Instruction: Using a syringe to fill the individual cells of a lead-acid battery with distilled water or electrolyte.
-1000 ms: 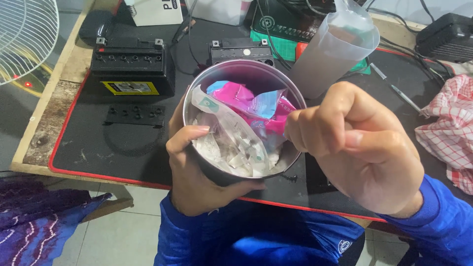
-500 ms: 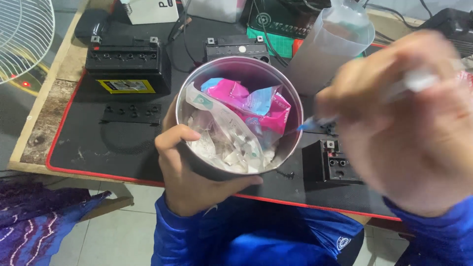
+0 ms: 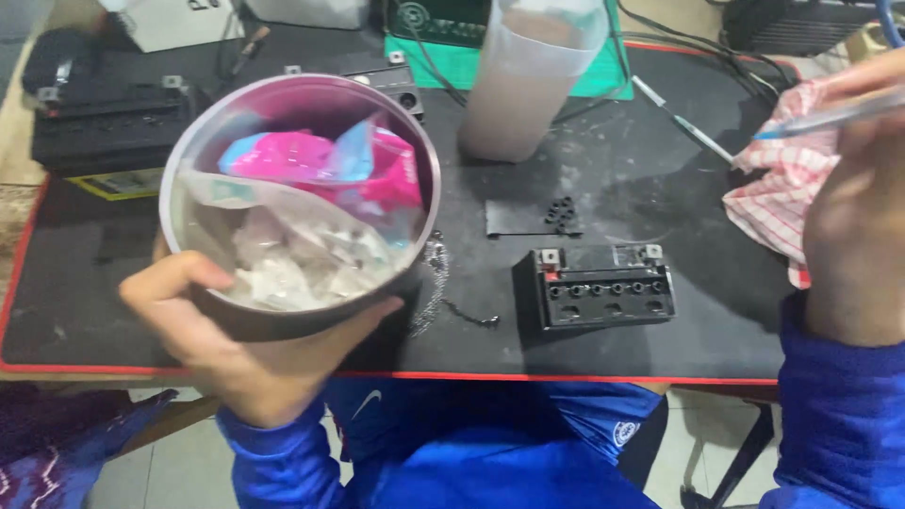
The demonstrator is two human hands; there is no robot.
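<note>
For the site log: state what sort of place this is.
Probably a small repair workbench: a black mat carries an opened small battery, a second battery and loose cables.

Left hand (image 3: 240, 353): grips round metal tin (image 3: 189, 165), tilted, containing pink plastic wrapper (image 3: 302, 155) and clear crumpled plastic bags (image 3: 292, 259). Right hand (image 3: 853, 236): holds clear thin pen-like tool (image 3: 830, 118) beside red-checked cloth (image 3: 782, 193). Black desk mat (image 3: 622, 188): small black battery (image 3: 596, 286), translucent plastic cup (image 3: 528, 80).
</note>
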